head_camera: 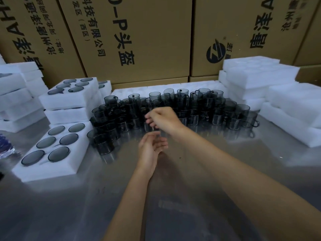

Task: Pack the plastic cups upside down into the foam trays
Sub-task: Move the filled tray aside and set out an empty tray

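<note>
On the shiny metal table (pixel 191 197), a big pile of dark see-through plastic cups (pixel 173 108) sits in the middle, stacked two and three high. Each cup has a small handle.

The right hand (pixel 163 119) reaches over the front of the pile. Its fingers are bent and a little apart. It is blurry, so I cannot tell if it holds a cup or only touches one. The left hand (pixel 151 146) is just below it, near the table, palm turned up, fingers loose and spread. It holds nothing.

To the left lies a white foam tray (pixel 52 167) with six round holes. All six holes are full, and each cup sits upside down with its flat bottom showing. Behind it, more filled trays (pixel 69 100) are piled up, and the top one also shows cup bottoms. Another pile of white foam (pixel 15 94) stands at the far left edge.

On the right side, empty foam trays (pixel 257 75) are stacked high, with more foam pieces (pixel 293 108) beside them.

Big brown cardboard boxes (pixel 139 35) with black letters stand behind it all.
</note>
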